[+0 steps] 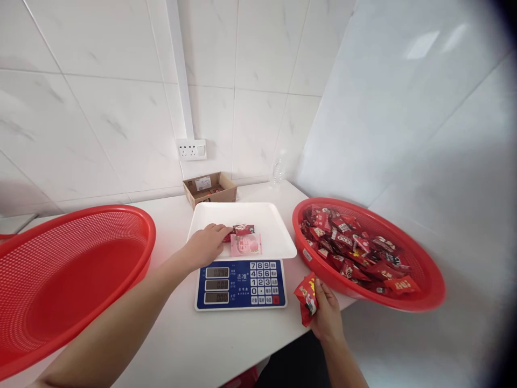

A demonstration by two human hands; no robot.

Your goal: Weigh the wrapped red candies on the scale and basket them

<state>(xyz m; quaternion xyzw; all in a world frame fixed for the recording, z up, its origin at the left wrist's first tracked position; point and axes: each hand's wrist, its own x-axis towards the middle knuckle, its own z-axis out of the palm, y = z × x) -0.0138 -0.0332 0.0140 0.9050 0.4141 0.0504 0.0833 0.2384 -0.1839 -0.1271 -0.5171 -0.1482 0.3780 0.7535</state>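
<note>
Packets (246, 244) on a scale (241, 305).
The right hand (326, 312) pinches a red packet (307, 299); the left hand (210, 242) lies against the packets, its grip indistinguishable.

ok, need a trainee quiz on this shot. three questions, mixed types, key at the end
1. Which hand holds a red packet in front of the basket of packets?
2. True or false: the pink packet lies on the white tray.
3. Where is the cardboard box? A) inside a basket B) beyond the tray C) under the scale

Key: 1. The right hand. 2. True. 3. B.
</note>
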